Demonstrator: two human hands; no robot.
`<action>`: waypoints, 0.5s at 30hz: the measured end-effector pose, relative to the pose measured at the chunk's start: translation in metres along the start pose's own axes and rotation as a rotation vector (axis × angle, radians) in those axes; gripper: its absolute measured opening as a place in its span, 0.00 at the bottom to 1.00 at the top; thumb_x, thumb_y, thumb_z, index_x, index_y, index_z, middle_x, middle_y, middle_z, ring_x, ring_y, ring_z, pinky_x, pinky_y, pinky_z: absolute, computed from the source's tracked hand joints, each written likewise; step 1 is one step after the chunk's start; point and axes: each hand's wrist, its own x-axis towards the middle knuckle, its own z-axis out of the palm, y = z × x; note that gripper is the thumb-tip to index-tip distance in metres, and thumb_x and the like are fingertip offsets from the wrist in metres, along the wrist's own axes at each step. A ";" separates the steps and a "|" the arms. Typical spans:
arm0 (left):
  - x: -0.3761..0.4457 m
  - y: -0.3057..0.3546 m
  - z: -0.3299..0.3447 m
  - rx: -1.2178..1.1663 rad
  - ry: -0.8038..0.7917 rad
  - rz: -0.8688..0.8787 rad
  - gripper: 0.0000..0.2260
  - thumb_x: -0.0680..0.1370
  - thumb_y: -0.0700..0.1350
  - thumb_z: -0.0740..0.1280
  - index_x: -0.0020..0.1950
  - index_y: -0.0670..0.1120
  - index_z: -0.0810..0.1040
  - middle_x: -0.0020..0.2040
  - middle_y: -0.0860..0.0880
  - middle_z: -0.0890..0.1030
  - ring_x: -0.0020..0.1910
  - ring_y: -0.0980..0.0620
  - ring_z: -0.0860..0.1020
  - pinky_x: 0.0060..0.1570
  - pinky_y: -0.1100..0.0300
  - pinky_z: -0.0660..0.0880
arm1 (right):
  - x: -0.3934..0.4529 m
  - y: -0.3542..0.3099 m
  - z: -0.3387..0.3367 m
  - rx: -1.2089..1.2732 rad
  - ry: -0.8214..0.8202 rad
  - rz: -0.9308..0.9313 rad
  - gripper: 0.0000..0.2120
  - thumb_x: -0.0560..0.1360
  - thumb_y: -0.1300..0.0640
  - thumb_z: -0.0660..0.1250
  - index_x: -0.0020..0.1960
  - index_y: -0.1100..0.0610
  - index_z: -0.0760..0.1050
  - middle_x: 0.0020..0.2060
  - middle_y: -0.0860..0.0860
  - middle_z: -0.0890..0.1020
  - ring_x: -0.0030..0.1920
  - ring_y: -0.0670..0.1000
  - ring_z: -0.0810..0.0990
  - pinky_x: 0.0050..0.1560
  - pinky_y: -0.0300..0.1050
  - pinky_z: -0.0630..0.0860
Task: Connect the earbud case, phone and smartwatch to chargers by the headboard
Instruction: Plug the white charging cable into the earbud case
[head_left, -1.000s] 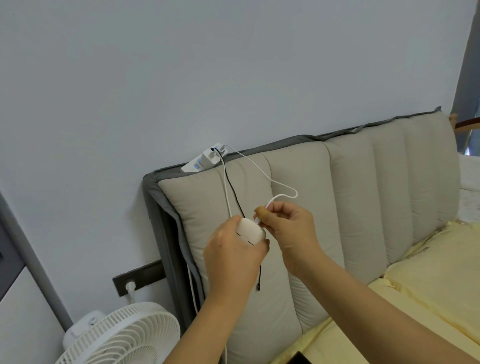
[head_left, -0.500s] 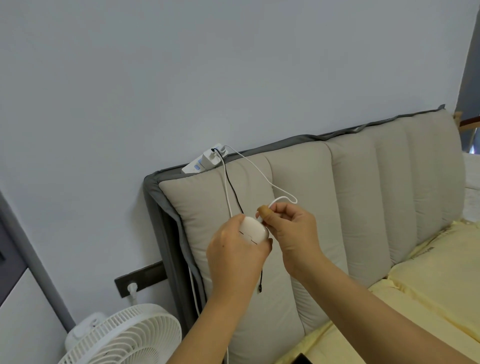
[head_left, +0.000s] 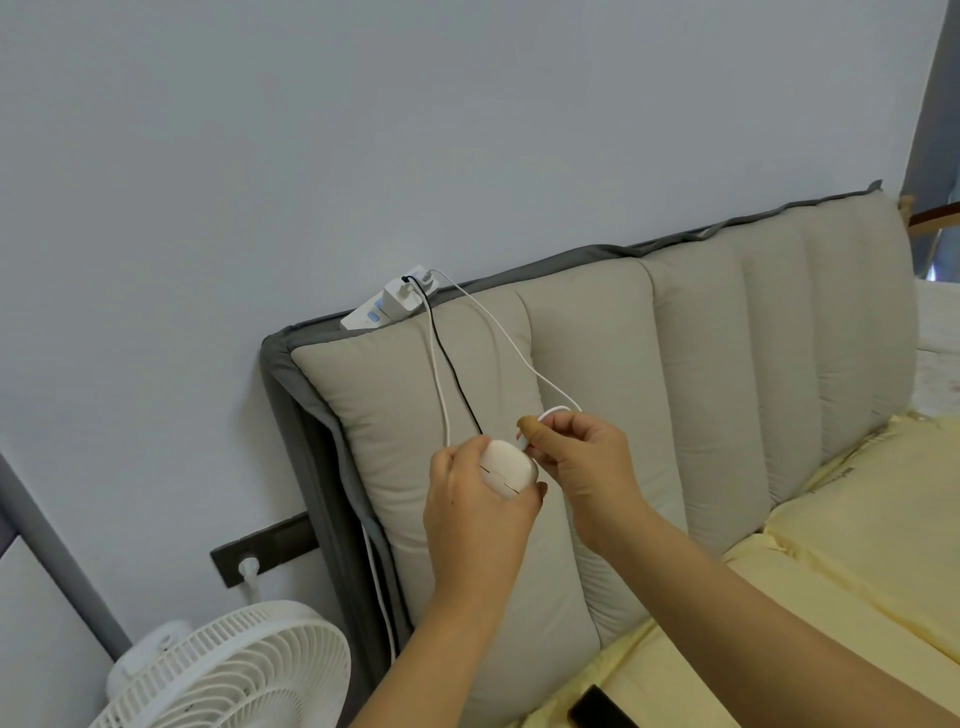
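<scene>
No readable text, label, brand, number or sign anywhere. Blue patches on the white power strip atop the headboard, too small and blurred to read as letters. Plain shell on the earbud case, only a dark seam line across it. Faint dark specks near the edge of the yellow bedsheet, by the foot of the headboard, too small to tell as print.
</scene>
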 end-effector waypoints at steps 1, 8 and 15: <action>-0.001 -0.002 0.003 0.002 -0.009 -0.005 0.27 0.65 0.49 0.78 0.61 0.49 0.75 0.51 0.55 0.70 0.45 0.55 0.73 0.44 0.62 0.70 | 0.001 0.004 -0.002 0.001 0.004 0.011 0.06 0.71 0.65 0.71 0.39 0.67 0.76 0.27 0.50 0.77 0.29 0.47 0.74 0.47 0.47 0.77; 0.017 -0.009 0.016 0.021 -0.042 -0.022 0.26 0.65 0.50 0.77 0.61 0.49 0.75 0.51 0.55 0.70 0.45 0.54 0.74 0.42 0.61 0.72 | 0.020 0.010 -0.001 0.011 0.022 0.017 0.07 0.71 0.65 0.71 0.37 0.65 0.76 0.27 0.50 0.77 0.29 0.47 0.74 0.48 0.49 0.76; 0.059 -0.006 0.025 -0.012 -0.050 0.016 0.27 0.66 0.49 0.76 0.63 0.49 0.74 0.54 0.53 0.72 0.47 0.54 0.74 0.46 0.59 0.73 | 0.057 -0.005 0.011 -0.006 0.038 -0.005 0.05 0.71 0.63 0.71 0.38 0.63 0.77 0.26 0.50 0.77 0.29 0.46 0.74 0.47 0.46 0.77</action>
